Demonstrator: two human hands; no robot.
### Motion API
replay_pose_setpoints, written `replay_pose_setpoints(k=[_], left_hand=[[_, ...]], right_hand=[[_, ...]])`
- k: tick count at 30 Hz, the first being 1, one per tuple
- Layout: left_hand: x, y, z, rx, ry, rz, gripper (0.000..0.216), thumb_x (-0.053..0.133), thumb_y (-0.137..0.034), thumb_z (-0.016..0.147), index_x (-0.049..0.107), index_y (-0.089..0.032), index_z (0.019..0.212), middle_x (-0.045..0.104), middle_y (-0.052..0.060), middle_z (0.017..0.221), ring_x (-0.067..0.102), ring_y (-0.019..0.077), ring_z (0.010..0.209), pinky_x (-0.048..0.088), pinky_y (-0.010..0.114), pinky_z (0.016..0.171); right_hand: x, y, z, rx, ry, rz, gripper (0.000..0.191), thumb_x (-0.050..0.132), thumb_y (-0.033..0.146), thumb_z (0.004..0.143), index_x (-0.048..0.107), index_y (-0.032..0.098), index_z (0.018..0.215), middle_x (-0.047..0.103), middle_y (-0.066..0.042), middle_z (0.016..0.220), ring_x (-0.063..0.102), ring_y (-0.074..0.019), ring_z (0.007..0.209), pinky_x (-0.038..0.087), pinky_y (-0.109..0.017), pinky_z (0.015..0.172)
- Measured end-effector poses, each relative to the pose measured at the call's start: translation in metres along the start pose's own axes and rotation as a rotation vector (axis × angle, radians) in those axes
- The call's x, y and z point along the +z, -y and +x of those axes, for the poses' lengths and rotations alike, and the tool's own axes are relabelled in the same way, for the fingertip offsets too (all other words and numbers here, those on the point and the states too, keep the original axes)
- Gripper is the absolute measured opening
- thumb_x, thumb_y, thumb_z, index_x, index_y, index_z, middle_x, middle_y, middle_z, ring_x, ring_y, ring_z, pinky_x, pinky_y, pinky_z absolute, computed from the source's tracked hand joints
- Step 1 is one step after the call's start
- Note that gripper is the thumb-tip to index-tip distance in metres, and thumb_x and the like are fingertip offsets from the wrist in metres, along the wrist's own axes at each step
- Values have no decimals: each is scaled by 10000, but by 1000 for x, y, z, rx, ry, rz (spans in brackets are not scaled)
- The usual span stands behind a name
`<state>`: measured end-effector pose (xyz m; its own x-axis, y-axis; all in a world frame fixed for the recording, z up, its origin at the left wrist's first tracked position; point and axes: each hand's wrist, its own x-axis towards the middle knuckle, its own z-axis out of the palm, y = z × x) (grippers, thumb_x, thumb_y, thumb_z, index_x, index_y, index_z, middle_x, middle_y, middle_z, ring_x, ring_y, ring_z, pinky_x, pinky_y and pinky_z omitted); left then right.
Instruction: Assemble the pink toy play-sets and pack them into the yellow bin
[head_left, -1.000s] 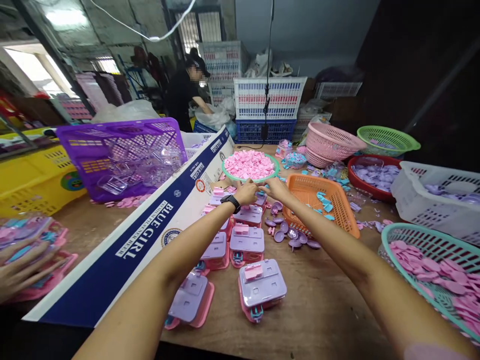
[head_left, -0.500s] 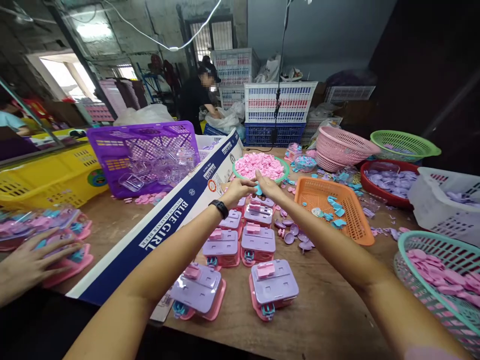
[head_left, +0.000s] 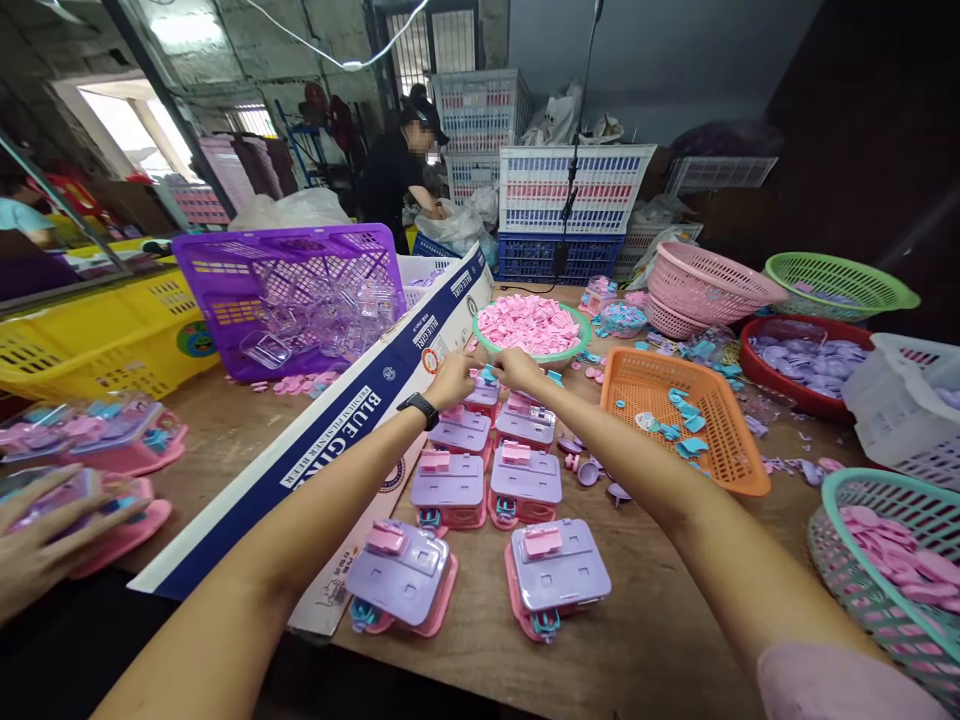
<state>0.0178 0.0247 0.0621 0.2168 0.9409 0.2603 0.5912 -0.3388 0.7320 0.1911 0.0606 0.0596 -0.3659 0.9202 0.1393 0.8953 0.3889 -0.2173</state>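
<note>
Both my arms reach far across a wooden table. My left hand (head_left: 453,380), with a black watch on the wrist, and my right hand (head_left: 516,369) meet over the farthest of several lilac-and-pink toy cases (head_left: 481,392) laid in two rows. Fingers of both hands are curled in a pinch around a small teal piece (head_left: 487,374) at that case. Just beyond stands a green bowl of pink parts (head_left: 531,326). The nearest cases (head_left: 559,572) lie close to me.
A long "BLUE GIRL" cardboard box (head_left: 330,440) lies on the left, a purple crate (head_left: 289,295) behind it. An orange basket (head_left: 686,420) with teal pieces, pink, green, red and white baskets stand right. Another person's hand (head_left: 45,545) rests on packed toys at left. A person stands at the back.
My hands have dropped slightly from the green bowl's front rim onto the farthest case. The view has shifted right. The other person's hand at left stays on the packed toys.
</note>
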Motion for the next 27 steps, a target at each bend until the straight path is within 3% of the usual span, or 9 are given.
replay_pose_setpoints(k=[4,9,17,21,24,27], left_hand=[[6,9,1,93,150,249,408,589,-15,619,814,-221,890,735,132,1170,493,371,1296,349,537,1096],[10,19,5,144,276,450,488,551,-20,675,809,-214,1041,717,142,1202,452,391,1308,286,605,1061],[17,9,-5,155,275,584,402,553,-29,736,798,-197,1006,641,131,1385,449,378,1307,288,622,1068],[8,-6,-11,148,230,551,344,606,-24,698,792,-183,941,720,140,1214,523,393,1240,328,667,1053],[-1,-18,-18,157,167,447,350,612,-75,771,779,-180,1059,738,135,1143,578,367,1199,404,614,1041],[-4,-30,-32,218,123,299,387,598,-209,907,699,-181,1280,713,127,1239,628,271,1155,481,448,1024]], right_hand=[[4,0,8,-16,49,-56,198,609,220,926,795,157,915,765,-110,910,667,-200,814,345,-248,604],[-1,0,21,-71,127,-99,175,634,162,888,801,129,928,768,-126,945,666,-201,841,360,-244,637],[8,6,9,-49,98,-28,221,587,170,936,795,103,973,773,-159,1013,679,-240,922,452,-274,786],[-6,14,2,0,53,112,120,673,166,883,779,118,914,769,-157,962,694,-264,951,484,-287,837],[-20,19,-8,49,-5,299,279,517,299,1026,723,142,1129,755,-134,1043,690,-219,938,510,-264,820],[-29,29,-29,83,14,543,531,230,491,1108,626,192,1298,732,-105,1082,679,-171,834,538,-237,715]])
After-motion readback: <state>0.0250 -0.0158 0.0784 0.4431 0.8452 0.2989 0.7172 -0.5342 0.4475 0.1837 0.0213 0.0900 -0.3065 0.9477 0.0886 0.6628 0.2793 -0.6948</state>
